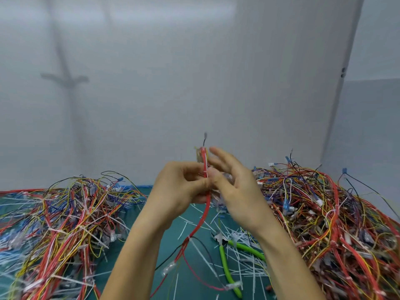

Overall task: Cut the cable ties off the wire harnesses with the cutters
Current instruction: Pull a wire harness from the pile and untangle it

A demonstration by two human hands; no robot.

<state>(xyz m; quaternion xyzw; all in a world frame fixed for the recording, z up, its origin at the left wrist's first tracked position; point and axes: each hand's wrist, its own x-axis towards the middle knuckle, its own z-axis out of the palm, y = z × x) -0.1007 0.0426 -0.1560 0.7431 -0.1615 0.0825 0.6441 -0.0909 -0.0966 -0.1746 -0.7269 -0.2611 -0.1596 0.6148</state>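
Wire harness (204, 204) gripped in left hand (173, 189), right hand (236, 191) fingers spread beside it, cutters (224, 263) on mat (171, 237)

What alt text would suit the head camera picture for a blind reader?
Two bare hands hold a red wire harness upright over a green mat: the left hand grips it, the right hand touches it with fingers spread. Green-handled cutters lie below among cut white ties, between a left wire pile and a right wire pile.
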